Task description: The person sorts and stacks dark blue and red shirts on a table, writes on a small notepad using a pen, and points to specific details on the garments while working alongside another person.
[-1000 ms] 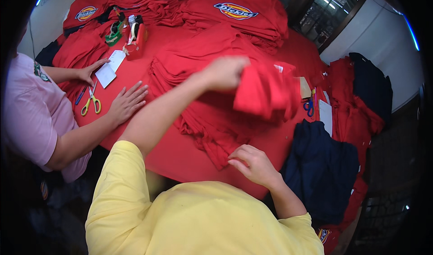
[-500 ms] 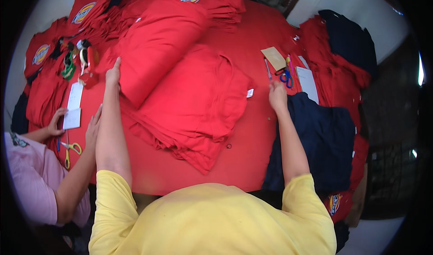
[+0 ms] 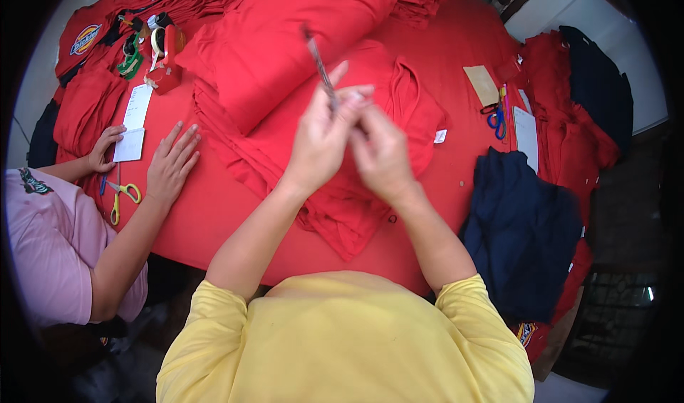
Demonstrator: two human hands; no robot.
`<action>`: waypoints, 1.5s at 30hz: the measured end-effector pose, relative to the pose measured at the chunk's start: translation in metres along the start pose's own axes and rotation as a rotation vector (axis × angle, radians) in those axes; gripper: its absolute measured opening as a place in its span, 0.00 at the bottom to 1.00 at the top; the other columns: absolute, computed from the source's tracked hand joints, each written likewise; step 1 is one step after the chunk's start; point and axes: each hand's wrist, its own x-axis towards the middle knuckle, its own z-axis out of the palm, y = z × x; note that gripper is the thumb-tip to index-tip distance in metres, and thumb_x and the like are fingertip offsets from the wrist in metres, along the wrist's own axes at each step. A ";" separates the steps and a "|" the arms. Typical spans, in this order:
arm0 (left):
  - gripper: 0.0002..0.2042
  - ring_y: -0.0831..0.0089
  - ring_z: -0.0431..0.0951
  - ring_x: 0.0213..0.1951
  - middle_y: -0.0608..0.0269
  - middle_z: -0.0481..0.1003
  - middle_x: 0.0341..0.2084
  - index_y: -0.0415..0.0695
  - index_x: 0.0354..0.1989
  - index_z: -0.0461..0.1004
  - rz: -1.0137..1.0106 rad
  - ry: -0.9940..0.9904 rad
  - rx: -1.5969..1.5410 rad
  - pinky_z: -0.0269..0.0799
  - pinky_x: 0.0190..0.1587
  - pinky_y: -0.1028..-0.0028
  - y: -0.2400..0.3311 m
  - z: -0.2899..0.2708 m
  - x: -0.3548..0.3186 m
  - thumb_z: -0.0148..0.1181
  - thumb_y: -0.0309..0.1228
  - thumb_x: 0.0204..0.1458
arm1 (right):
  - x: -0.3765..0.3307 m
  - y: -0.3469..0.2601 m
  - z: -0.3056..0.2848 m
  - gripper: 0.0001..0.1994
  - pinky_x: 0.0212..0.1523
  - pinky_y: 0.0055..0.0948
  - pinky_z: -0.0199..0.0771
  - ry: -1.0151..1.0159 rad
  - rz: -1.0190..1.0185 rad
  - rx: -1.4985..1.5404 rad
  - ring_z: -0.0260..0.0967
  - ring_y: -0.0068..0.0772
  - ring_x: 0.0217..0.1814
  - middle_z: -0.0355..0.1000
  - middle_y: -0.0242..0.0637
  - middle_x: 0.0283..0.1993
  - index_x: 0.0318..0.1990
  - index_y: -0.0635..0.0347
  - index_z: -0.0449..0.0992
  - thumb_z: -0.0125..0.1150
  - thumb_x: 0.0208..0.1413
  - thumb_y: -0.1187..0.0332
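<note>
My left hand [image 3: 319,143] and my right hand [image 3: 383,155] meet above the middle of the table. Between the left fingers is a slim pen [image 3: 318,64], blurred, its dark tip pointing up and away. The right fingers are pinched together against the left fingertips; what they grip is hidden by blur. Beneath both hands lies a stack of folded red shirts [image 3: 342,225]. A thick folded red bundle [image 3: 278,54] rests on the far left part of that stack.
At left, a co-worker's hand [image 3: 173,162] lies flat near yellow-handled scissors [image 3: 116,203], white paper slips [image 3: 129,145] and a red tape dispenser [image 3: 166,75]. At right are blue scissors [image 3: 498,124], a tan card [image 3: 481,84], a white paper [image 3: 526,138] and navy garments [image 3: 516,225].
My right hand has lifted the pen from the right side to the middle. My left hand has left the red bundle and joined it. The view has shifted slightly.
</note>
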 end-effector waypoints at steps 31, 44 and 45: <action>0.13 0.57 0.79 0.41 0.50 0.78 0.38 0.42 0.43 0.77 -0.246 0.479 1.468 0.72 0.45 0.65 -0.010 -0.393 0.007 0.59 0.34 0.50 | -0.070 0.003 -0.061 0.13 0.41 0.33 0.74 -0.173 0.066 -0.285 0.70 0.40 0.45 0.65 0.45 0.52 0.34 0.62 0.73 0.45 0.44 0.87; 0.09 0.67 0.78 0.25 0.53 0.75 0.26 0.36 0.33 0.74 -0.204 -0.050 0.680 0.73 0.29 0.71 -0.045 -0.074 -0.176 0.60 0.31 0.54 | -0.083 -0.005 -0.049 0.07 0.44 0.37 0.71 -0.151 0.065 -0.191 0.68 0.45 0.48 0.69 0.43 0.47 0.34 0.62 0.72 0.56 0.47 0.81; 0.10 0.68 0.79 0.26 0.54 0.76 0.26 0.35 0.36 0.73 -0.146 -0.018 0.706 0.73 0.30 0.73 -0.050 -0.071 -0.182 0.61 0.31 0.53 | -0.087 -0.011 -0.044 0.06 0.45 0.36 0.71 -0.266 -0.011 -0.365 0.67 0.45 0.48 0.68 0.43 0.50 0.32 0.61 0.73 0.55 0.45 0.81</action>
